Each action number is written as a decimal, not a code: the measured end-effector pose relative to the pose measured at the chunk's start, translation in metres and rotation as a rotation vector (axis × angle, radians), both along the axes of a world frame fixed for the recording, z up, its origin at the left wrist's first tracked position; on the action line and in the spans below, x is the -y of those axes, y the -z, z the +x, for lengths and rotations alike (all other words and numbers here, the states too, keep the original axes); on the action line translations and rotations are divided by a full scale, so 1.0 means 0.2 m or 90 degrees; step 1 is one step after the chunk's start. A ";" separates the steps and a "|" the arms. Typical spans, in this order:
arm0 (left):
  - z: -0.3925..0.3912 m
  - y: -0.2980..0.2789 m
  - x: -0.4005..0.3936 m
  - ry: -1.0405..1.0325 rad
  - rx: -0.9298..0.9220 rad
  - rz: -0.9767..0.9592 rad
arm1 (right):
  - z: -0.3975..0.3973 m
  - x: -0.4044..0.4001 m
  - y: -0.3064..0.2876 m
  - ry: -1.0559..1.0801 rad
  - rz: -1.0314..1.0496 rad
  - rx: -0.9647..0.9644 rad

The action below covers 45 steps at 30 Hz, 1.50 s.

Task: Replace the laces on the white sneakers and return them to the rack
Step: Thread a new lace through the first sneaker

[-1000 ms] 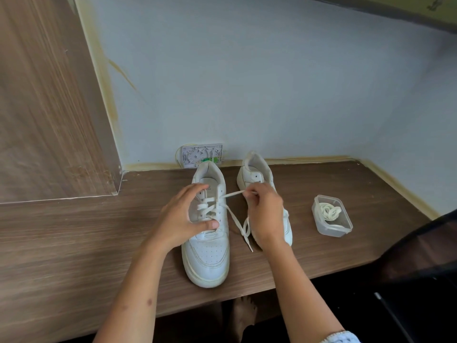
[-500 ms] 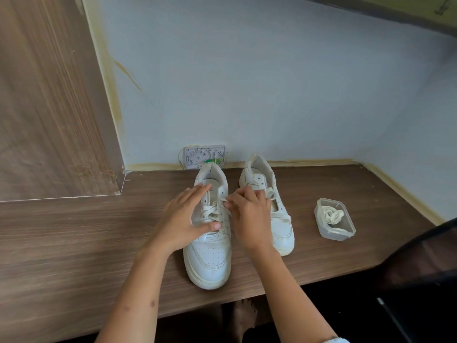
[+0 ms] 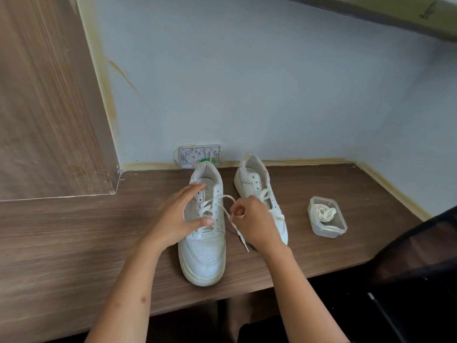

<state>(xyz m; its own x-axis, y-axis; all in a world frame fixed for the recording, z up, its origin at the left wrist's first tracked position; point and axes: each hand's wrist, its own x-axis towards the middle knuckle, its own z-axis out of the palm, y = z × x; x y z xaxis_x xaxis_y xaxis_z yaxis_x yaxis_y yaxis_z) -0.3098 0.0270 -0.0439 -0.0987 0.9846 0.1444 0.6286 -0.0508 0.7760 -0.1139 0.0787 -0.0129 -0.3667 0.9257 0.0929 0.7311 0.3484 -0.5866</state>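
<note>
At a brown wood-grain desk (image 3: 74, 243) set against a pale blue wall, we work on the left of two white leather low-top sneakers (image 3: 204, 233), which stands toe toward us near the front edge so its eyelets face up within easy reach. Our left hand (image 3: 178, 216) straddles the tongue, fingers spread and nearly straight toward the collar, thumb pressed on the lower crossings; we judge this pins the shoe so the lace can be drawn without dragging it.

Our right hand (image 3: 249, 219), just right of that shoe, has its fingers curled in a pinch around the flat white shoelace (image 3: 228, 209), which runs up from the pinch and arcs over to an upper eyelet, while its tipped end trails down onto the desk. The pull seems aimed at taking up slack.

The second white sneaker (image 3: 257, 191) waits farther right, partly behind the right hand, its lacing only partly visible. Right again, well apart, a small clear plastic tub (image 3: 326, 216) keeps a coil of white laces (image 3: 325, 214) together. No rack is in sight.
</note>
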 end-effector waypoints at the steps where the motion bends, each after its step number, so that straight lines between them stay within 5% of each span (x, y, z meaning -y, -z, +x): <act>1: 0.00 -0.01 0.00 -0.006 0.010 0.011 | 0.00 0.03 0.00 -0.047 -0.059 0.028; 7: 0.01 -0.06 0.03 -0.059 0.028 0.097 | 0.02 0.04 -0.05 -0.045 -0.186 0.012; 14: 0.12 -0.16 0.09 0.008 0.195 0.162 | 0.01 0.12 -0.23 -0.117 -0.292 -0.497; 20: 0.23 -0.24 0.13 0.124 0.462 0.065 | -0.03 0.12 -0.24 -0.065 -0.287 -0.678; 28: 0.08 -0.24 0.14 0.050 0.480 0.061 | 0.03 0.07 -0.21 0.134 -0.299 -0.854; 30: 0.02 -0.23 0.14 -0.008 0.473 0.108 | 0.06 0.04 -0.17 0.221 -0.273 -0.818; 33: -0.02 -0.20 0.14 -0.035 0.356 0.171 | 0.08 0.01 -0.12 0.259 -0.067 -0.478; 35: 0.00 -0.19 0.13 -0.028 0.251 0.182 | 0.06 0.04 -0.13 0.169 0.061 -0.346; 40: 0.10 -0.20 0.12 0.035 0.219 0.197 | -0.10 0.13 -0.12 -0.176 0.025 -0.267; 45: 0.05 -0.19 0.12 0.015 0.178 0.178 | -0.08 0.08 -0.09 -0.098 0.057 -0.265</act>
<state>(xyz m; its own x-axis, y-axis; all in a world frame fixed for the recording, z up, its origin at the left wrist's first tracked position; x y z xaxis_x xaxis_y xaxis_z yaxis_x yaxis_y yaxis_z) -0.3006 0.0032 -0.0062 -0.1499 0.9136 0.3779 0.3904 -0.2965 0.8716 -0.1300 0.0633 0.0052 -0.4138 0.8448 0.3392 0.3753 0.4978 -0.7819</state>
